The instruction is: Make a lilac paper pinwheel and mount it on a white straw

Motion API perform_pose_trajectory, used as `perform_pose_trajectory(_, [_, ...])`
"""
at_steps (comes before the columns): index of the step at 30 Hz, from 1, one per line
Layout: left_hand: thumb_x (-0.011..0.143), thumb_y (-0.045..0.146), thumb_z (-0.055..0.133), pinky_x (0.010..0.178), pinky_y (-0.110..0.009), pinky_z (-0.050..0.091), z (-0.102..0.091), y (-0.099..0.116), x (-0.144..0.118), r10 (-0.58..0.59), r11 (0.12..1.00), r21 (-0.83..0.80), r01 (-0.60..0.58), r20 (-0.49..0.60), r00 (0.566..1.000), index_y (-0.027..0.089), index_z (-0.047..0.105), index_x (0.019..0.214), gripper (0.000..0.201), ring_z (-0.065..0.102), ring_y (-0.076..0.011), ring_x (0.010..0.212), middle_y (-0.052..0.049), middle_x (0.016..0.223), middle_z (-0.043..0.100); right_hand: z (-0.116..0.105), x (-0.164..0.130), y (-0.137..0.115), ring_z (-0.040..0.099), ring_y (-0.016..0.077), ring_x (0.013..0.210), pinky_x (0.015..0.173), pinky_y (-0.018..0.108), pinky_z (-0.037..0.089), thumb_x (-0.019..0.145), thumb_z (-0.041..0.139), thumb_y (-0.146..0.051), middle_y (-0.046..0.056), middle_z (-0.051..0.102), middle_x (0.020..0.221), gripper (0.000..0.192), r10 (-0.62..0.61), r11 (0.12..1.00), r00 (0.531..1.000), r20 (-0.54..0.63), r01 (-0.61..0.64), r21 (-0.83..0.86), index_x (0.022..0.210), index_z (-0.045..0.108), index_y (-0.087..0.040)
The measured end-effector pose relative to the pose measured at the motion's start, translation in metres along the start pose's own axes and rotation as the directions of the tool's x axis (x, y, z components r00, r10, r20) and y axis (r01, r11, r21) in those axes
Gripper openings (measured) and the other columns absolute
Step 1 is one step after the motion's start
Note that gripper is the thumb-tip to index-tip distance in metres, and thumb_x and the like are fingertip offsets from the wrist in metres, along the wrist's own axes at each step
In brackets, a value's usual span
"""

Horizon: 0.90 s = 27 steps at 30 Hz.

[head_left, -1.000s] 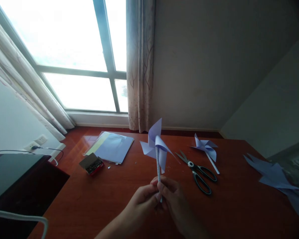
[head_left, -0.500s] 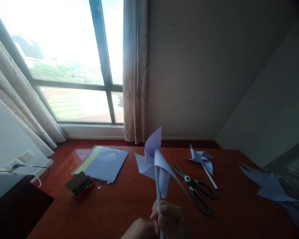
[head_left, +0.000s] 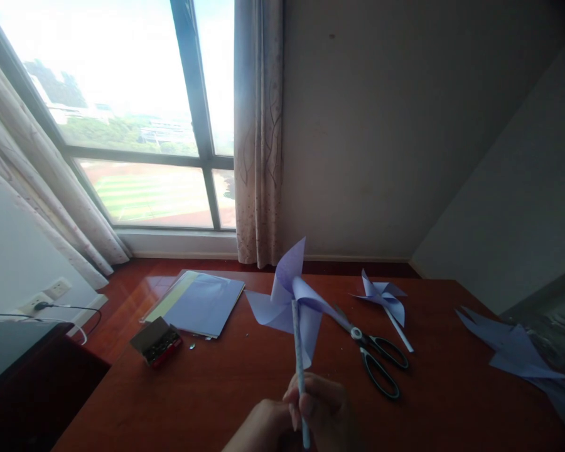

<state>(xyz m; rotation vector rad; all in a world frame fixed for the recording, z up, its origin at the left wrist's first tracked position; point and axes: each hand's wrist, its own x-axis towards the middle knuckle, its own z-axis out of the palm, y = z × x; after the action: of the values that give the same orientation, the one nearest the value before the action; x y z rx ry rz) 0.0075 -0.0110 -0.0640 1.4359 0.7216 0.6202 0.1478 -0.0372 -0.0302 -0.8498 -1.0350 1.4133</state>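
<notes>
- Your right hand [head_left: 327,408] has its fingers [head_left: 307,405] clamped on the stick [head_left: 297,339] of the purple pinwheel [head_left: 305,294]; it stands nearly upright above the near middle of the surface [head_left: 235,370];
- your left hand [head_left: 263,424] is just beside, at left; its fingers are hidden, so you cannot tell how they stand;
- to the right lie scissors [head_left: 356,334] and, farther, a second pinwheel [head_left: 387,296];
- far left, you have a paper stack [head_left: 209,304] and an open box [head_left: 162,348].

A reddish-brown worktop [head_left: 188,402] carries a stack of paper [head_left: 206,304] at ten o'clock, an open small box [head_left: 162,347] at nine, a paper pinwheel [head_left: 394,309] lying at two, open scissors [head_left: 356,334] at three, and, farther out at three, pieces of paper [head_left: 518,353].
</notes>
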Motion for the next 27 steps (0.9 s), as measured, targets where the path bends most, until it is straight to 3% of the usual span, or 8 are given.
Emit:
perform_pose_trajectory(4, [0.086,0.042,0.068,0.062,-0.024,0.043,-0.017,0.028,-0.002,-0.019,0.998,0.052,0.028,-0.173,0.985,0.013,0.071,0.07,0.033,0.054,-0.0153,0.065,-0.004,0.066,0.064,-0.001,-0.003,-0.006,0.047,0.0128,0.059,0.058,0.026,0.035,0.09,0.064,-0.056,0.001,0.057,0.062,0.039,0.064,0.998,0.998,-0.019,-0.064,0.018,0.085,0.078,-0.02])
perform_pose_trajectory(7, [0.077,0.036,0.078,0.069,-0.025,0.047,-0.045,0.043,0.0,-0.042,0.989,-0.145,-0.034,-0.486,0.873,0.013,0.074,0.082,0.023,0.06,-0.0172,0.073,-0.006,0.078,0.071,-0.004,-0.002,-0.016,0.046,0.0126,0.059,0.059,0.026,0.034,0.094,0.057,-0.055,0.0,0.054,0.06,0.043,0.101,0.987,0.993,-0.059,-0.108,-0.117,0.085,0.076,-0.018])
perform_pose_trajectory(10, [0.074,0.039,0.078,0.073,-0.027,0.051,-0.072,0.058,-0.002,-0.101,0.857,-0.434,-0.279,-0.671,0.735,0.014,0.074,0.086,0.028,0.065,-0.0179,0.073,-0.005,0.075,0.072,-0.007,0.0,-0.025,0.043,0.0119,0.058,0.056,0.026,0.031,0.093,0.058,-0.056,-0.002,0.048,0.058,0.046,0.114,0.948,0.993,-0.043,-0.122,-0.295,0.075,0.072,-0.016])
perform_pose_trajectory(13, [0.077,0.053,0.074,0.085,-0.036,0.054,-0.083,0.072,-0.008,-0.109,0.738,-0.614,-0.281,-0.519,0.848,0.014,0.074,0.098,0.044,0.07,-0.0266,0.09,-0.01,0.091,0.077,-0.011,0.002,-0.03,0.043,0.0124,0.06,0.056,0.026,0.03,0.094,0.057,-0.054,-0.002,0.05,0.063,0.042,0.146,0.9,0.989,-0.007,-0.136,-0.414,0.089,0.074,-0.016])
perform_pose_trajectory(16, [0.077,0.064,0.072,0.087,-0.039,0.054,-0.081,0.076,-0.014,-0.11,0.744,-0.639,-0.195,-0.405,0.908,0.014,0.073,0.108,0.059,0.07,-0.0306,0.098,-0.013,0.098,0.077,-0.015,0.005,-0.032,0.054,0.0164,0.069,0.062,0.028,0.038,0.098,0.052,-0.049,0.002,0.063,0.075,0.039,0.104,0.85,0.995,-0.003,-0.09,-0.518,0.1,0.075,-0.017])
perform_pose_trajectory(19, [0.066,0.056,0.085,0.077,-0.031,0.052,-0.076,0.07,-0.014,-0.171,0.851,-0.517,-0.094,-0.442,0.88,0.013,0.073,0.105,0.059,0.071,-0.0269,0.089,-0.011,0.094,0.077,-0.019,0.008,-0.031,0.065,0.0217,0.084,0.075,0.031,0.045,0.099,0.051,-0.042,0.006,0.073,0.091,0.034,0.006,0.768,1.0,0.014,0.005,-0.64,0.099,0.075,-0.018])
perform_pose_trajectory(22, [0.058,0.038,0.092,0.068,-0.025,0.048,-0.073,0.065,-0.012,-0.21,0.933,-0.36,0.007,-0.528,0.823,0.011,0.074,0.093,0.048,0.067,-0.0205,0.077,-0.008,0.088,0.076,-0.023,0.011,-0.028,0.065,0.0217,0.083,0.076,0.032,0.046,0.1,0.049,-0.034,0.006,0.073,0.088,0.029,-0.103,0.625,0.992,0.069,0.118,-0.772,0.096,0.074,-0.02])
perform_pose_trajectory(27, [0.061,0.029,0.087,0.067,-0.023,0.046,-0.067,0.069,-0.01,-0.151,0.971,-0.241,0.008,-0.582,0.799,0.011,0.074,0.088,0.035,0.063,-0.0178,0.076,-0.006,0.085,0.073,-0.029,0.012,-0.022,0.061,0.0209,0.079,0.074,0.033,0.045,0.1,0.049,-0.027,0.005,0.072,0.083,0.025,-0.21,0.394,0.967,0.143,0.218,-0.893,0.09,0.07,-0.021])
